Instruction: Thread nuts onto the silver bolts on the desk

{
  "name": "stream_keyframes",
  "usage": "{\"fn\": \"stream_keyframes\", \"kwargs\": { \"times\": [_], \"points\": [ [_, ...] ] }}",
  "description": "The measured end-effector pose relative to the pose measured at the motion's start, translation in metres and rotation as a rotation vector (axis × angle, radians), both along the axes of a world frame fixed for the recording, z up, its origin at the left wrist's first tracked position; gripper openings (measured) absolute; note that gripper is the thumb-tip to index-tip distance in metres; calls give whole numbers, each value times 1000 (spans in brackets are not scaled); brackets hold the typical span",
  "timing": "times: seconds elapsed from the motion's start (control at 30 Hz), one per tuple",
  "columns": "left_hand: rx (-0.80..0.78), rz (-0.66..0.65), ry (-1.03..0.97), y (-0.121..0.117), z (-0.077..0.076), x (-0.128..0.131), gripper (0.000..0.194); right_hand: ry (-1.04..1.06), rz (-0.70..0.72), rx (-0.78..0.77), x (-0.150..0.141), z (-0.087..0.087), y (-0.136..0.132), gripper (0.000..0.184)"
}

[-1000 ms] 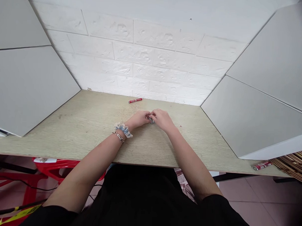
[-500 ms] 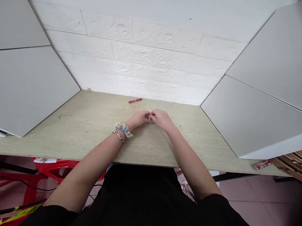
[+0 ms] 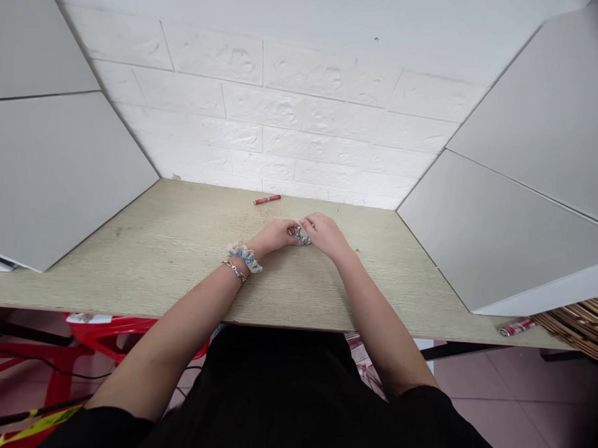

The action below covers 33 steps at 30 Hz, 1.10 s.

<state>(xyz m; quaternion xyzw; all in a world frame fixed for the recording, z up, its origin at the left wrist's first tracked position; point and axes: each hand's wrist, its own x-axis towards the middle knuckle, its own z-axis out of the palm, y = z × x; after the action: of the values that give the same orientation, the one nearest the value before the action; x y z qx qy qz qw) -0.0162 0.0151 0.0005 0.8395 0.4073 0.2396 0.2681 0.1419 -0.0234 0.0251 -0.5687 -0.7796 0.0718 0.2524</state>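
Between both hands, just above or on the wooden table (image 3: 296, 290), is a small silvery chain (image 3: 305, 239), curved like a bracelet with knobbly links. My left hand (image 3: 277, 233) pinches its left end between thumb and fingers. Its other end runs under the bent fingers of my right hand (image 3: 324, 234), which are closed on it from the right. The fingers hide part of the chain. My left wrist wears a pale blue scrunchie (image 3: 245, 255) with lace and a silver bracelet (image 3: 235, 270).
A red marker-like tube (image 3: 267, 199) lies near the white brick-patterned wall (image 3: 284, 111). Another red tube (image 3: 517, 327) lies at the right front edge beside a woven brown item (image 3: 579, 325). Grey panels (image 3: 63, 167) flank the table. A red plastic stool (image 3: 110, 331) stands below left.
My right hand has shifted slightly right and up from my left, and more of the silvery chain shows between them. My left hand has barely moved.
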Motion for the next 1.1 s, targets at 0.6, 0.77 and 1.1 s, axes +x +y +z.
{"fn": "stream_keyframes", "kwargs": {
  "times": [0.6,0.77,1.1],
  "points": [
    [16,15,88,2,-5,-1,35,-38,-245,-473,70,6,0,25],
    [17,15,97,3,-6,-1,35,-51,-253,-458,70,4,1,16],
    [32,8,106,4,-6,-1,32,17,-334,-53,61,10,-1,15]
  ]
}}
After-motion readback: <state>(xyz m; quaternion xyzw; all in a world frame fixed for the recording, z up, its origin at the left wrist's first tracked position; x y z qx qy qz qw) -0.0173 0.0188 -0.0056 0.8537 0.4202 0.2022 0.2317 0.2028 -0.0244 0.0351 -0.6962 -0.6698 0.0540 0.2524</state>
